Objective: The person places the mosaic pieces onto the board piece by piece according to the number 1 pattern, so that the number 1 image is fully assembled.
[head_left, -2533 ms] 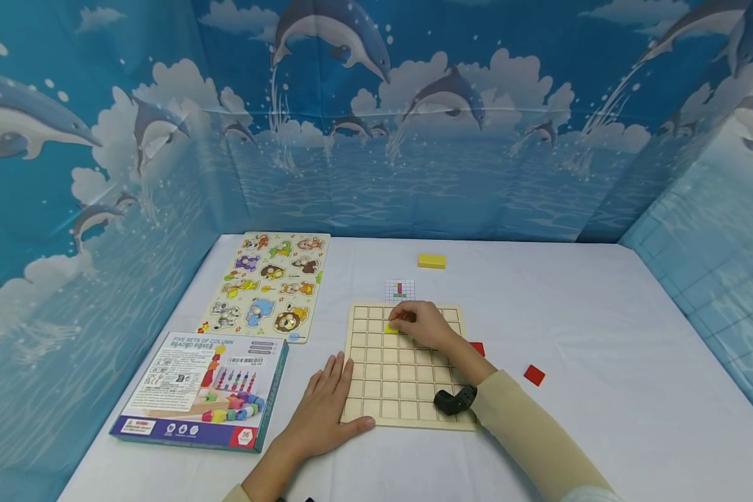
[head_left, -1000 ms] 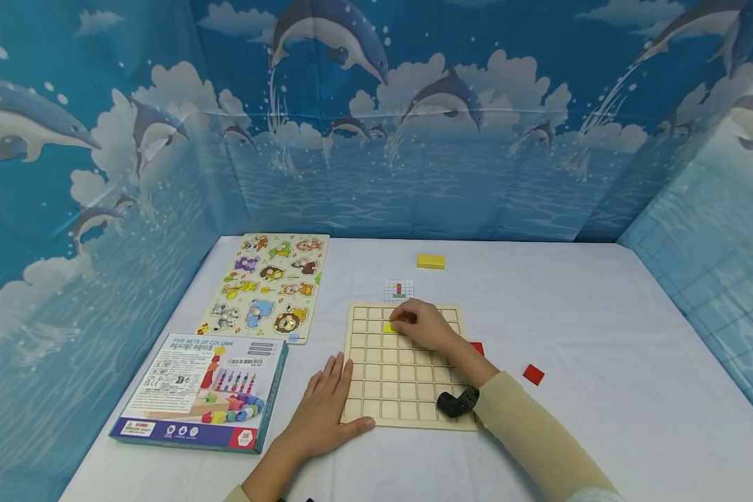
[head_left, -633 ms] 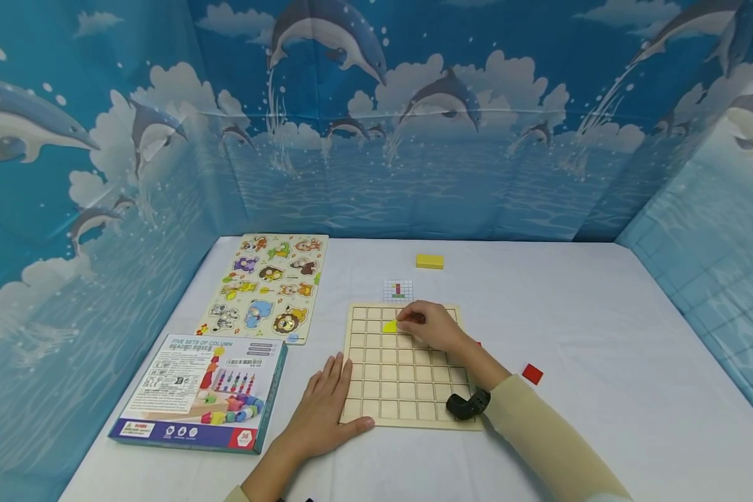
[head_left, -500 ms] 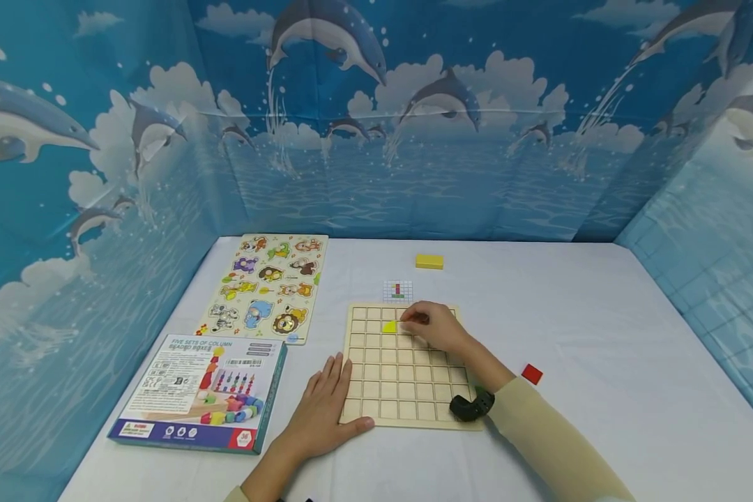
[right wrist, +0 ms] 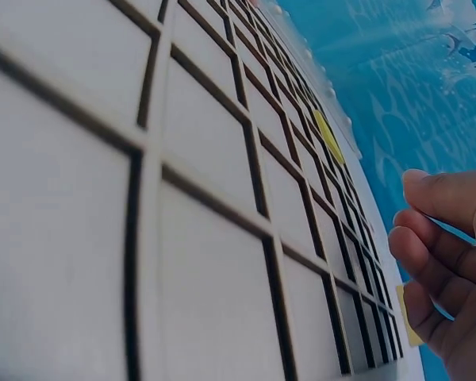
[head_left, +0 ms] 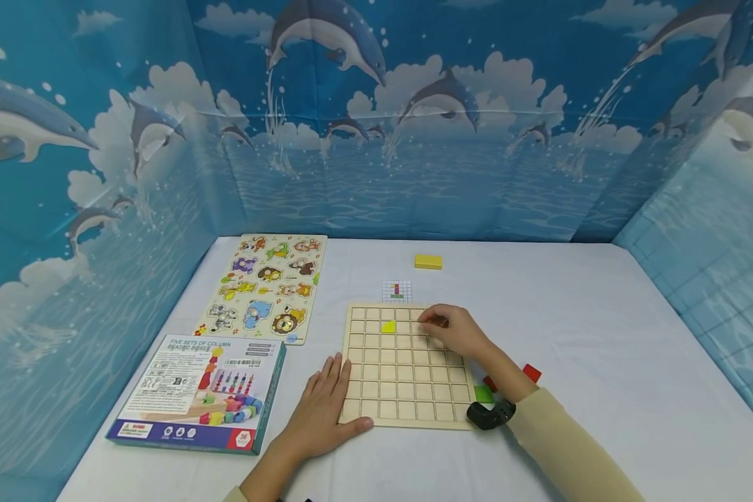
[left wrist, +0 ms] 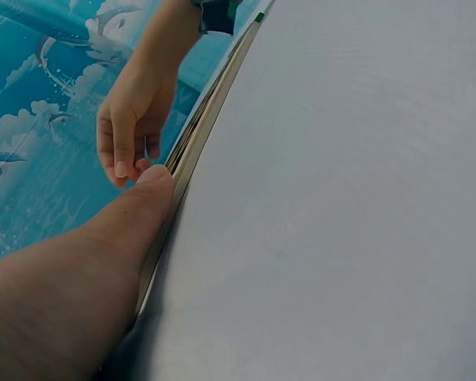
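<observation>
Yellow piece point(right wrist: 328, 138) shows in right-wrist view, not left.

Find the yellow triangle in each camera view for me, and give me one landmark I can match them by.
Head: the yellow triangle sits near picture centre, in the far part of the wooden grid board.
Left wrist: not in it; the board shows nearly edge-on.
Right wrist: a yellow sliver in the upper right part, on the board.
Shared landmark: the right hand, upper left in the left wrist view, right edge in the right wrist view.
</observation>
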Motion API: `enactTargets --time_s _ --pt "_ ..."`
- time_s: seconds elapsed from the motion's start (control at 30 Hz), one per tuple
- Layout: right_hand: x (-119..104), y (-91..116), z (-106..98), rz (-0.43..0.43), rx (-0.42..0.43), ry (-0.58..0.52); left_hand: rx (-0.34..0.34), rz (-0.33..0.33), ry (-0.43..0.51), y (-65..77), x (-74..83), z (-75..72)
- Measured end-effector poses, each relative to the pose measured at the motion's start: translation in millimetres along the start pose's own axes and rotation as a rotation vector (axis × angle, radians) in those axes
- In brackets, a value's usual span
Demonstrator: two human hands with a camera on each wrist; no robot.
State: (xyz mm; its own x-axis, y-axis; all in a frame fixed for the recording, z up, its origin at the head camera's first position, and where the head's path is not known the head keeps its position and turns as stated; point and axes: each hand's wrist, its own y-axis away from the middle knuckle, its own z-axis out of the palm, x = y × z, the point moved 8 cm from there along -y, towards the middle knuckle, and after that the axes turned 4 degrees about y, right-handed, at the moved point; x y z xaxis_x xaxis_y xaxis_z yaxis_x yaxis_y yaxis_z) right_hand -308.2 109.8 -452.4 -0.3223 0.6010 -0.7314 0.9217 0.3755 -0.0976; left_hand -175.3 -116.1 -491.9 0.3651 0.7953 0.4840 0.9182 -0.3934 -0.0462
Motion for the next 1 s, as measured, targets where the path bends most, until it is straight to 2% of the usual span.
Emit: enactTargets --time_s 0.47,1.0 --pt "18.8 21.9 -30.4 0.041 0.067 0.033 0.0 0.002 0.014 0.5 0.4 -0.2" --pt "46.4 43.3 -50.4 0.158 0.103 0.046 -0.002 0.001 0.004 -0.4 -1.1 1.5"
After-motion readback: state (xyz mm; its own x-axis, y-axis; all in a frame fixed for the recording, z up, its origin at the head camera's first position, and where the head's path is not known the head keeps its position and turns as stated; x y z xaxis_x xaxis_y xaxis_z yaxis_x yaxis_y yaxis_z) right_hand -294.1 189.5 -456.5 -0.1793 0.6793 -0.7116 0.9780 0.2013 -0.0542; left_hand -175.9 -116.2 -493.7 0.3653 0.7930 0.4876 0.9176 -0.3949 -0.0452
